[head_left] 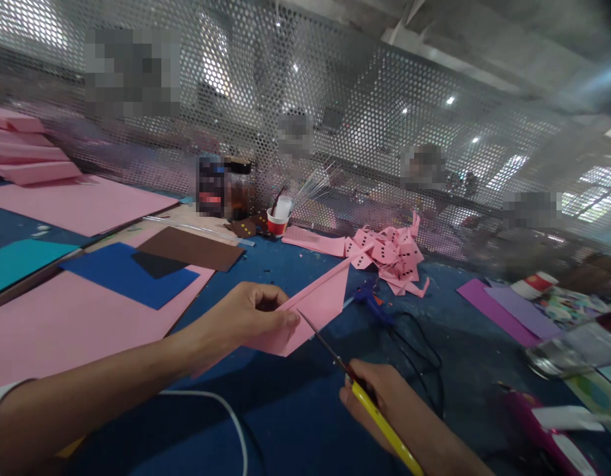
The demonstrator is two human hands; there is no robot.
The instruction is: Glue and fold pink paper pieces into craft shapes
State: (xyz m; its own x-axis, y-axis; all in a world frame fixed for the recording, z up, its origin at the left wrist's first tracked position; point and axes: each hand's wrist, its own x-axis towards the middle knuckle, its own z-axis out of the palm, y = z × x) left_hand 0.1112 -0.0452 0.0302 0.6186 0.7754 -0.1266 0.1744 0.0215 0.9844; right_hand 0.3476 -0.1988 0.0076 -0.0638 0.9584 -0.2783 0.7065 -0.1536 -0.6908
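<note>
In the middle of the head view my left hand (253, 317) pinches a folded piece of pink paper (320, 301) between thumb and fingers, above the blue table (305, 403). My right hand (379, 396) is closed round yellow-handled scissors (367, 403). Their blades point up and left, and the tip meets the pink paper close to my left thumb. Whether the blades are parted cannot be made out. Behind the paper lies a heap of pink cut pieces (389, 254) with dark dots, beside a stack of pink strips (315, 241).
A blue glue gun (372, 301) with a black cord lies right of the paper, and a magenta glue gun (548, 423) at lower right. Coloured sheets (131, 271) cover the left side. A paper cup (276, 221), a jar (240, 188) and a perforated metal screen (355, 125) stand behind.
</note>
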